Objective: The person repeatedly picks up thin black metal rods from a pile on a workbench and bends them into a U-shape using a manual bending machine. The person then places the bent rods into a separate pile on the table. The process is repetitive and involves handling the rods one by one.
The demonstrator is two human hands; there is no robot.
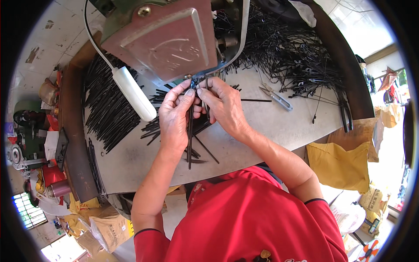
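Both your hands work close together: your left hand [178,109] pinches a black strip [190,139], which runs back from its fingertips; your right hand [224,105], just beside, pinches near its far end. You seem to be aligning it by the machine head [170,46]; next calls for steady fingers.

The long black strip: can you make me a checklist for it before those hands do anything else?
1. Left hand has the black strip: ok, gripped near its upper end.
2. Right hand holds it too: cannot tell; it is close beside the top.
3. Thread snips away from both hands: ok, lying on the table to the right.
4. Hands well away from the machine: not ok, they are right by its lower edge.
5. Machine switched off: cannot tell.
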